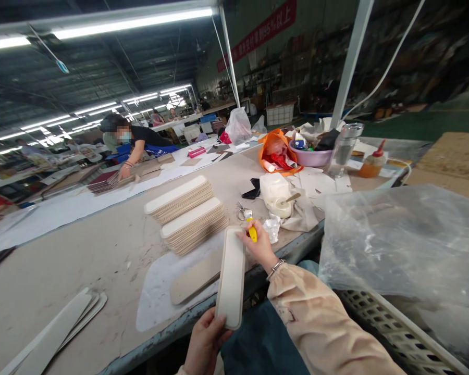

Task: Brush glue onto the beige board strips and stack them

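Observation:
A long, pale panel with rounded ends (232,276) is held tilted over the table's front edge. My left hand (208,336) grips its lower end, thumb on top. At the upper end my right hand (260,245) pinches the panel's corner and also holds a small tool with a yellow handle (252,232); the tool's kind cannot be made out. Beneath and left of the panel, a similar beige panel (195,276) lies on a white sheet (148,297). Two stacks of such panels, a back stack (180,198) and a front stack (195,224), stand just beyond.
Loose white strips (62,328) lie at the left. Beyond my right hand are a tub of pale paste (282,205), an orange bag (277,151), a purple basin (312,155), a glass bottle (346,151) and a glue bottle (372,162). A co-worker (138,140) handles dark sheets across the table.

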Demonstrator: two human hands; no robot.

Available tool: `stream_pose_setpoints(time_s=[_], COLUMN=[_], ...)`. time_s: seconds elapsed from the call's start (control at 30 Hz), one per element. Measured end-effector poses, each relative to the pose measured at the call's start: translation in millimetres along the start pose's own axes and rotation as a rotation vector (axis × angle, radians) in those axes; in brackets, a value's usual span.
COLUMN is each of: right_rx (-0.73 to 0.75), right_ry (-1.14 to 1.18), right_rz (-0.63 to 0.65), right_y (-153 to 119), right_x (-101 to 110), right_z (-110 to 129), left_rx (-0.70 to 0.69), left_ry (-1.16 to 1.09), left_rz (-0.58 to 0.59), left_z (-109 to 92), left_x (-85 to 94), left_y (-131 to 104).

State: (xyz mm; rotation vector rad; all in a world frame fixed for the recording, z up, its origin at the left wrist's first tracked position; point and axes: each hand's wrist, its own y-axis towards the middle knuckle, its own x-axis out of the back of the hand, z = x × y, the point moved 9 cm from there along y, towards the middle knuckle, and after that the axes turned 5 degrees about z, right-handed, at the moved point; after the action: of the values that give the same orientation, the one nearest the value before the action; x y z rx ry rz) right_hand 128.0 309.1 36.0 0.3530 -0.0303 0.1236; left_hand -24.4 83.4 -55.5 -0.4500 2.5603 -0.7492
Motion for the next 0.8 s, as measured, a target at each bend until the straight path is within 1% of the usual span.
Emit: stream_pose_setpoints(time_s=[0.13,0.37,0.43,0.5,0.57,0.63,0.7,0.8], right_rx=[0.012,0.01,0.005,-0.008,-0.03,-0.049,-0.054,-0.038], right_ry=[0.007,0.013,-0.002,-0.009,-0.01,-0.014,-0.002,0.01], right_rz=[-0.005,0.008,0.003,-0.002,0.001,0.006,0.01,-0.015], right_y=[-0.9,-0.8,-1.4,-2.0,-1.2,2.6,10.5,30.2], right_x=[0.7,0.0,0.1,-0.1,-1.3,-3.3,-6.9,-14.6], right_z=[1.1,7.5,5.8,2.2,-1.6,-3.0,-0.8,8.3], left_rx=[0.001,-0.035,-0.059,-0.085,-0.106,-0.143,-0.195,-0.283], left_ry=[-0.009,-0.054,-0.081,-0.1,-0.086,-0.041,0.015,0.08], left_rz=[-0.007,-0.026,-0.021,-0.007,-0.003,-0.012,-0.022,-0.017], left_z=[2.2,10.6,8.8,2.1,-11.2,-34.5,-67.5,-128.1], left_x=[2.1,12.7,13.5,14.7,19.1,26.9,35.9,45.3], left_y=[1.4,11.5,12.7,12.4,10.9,8.8,7.7,11.5])
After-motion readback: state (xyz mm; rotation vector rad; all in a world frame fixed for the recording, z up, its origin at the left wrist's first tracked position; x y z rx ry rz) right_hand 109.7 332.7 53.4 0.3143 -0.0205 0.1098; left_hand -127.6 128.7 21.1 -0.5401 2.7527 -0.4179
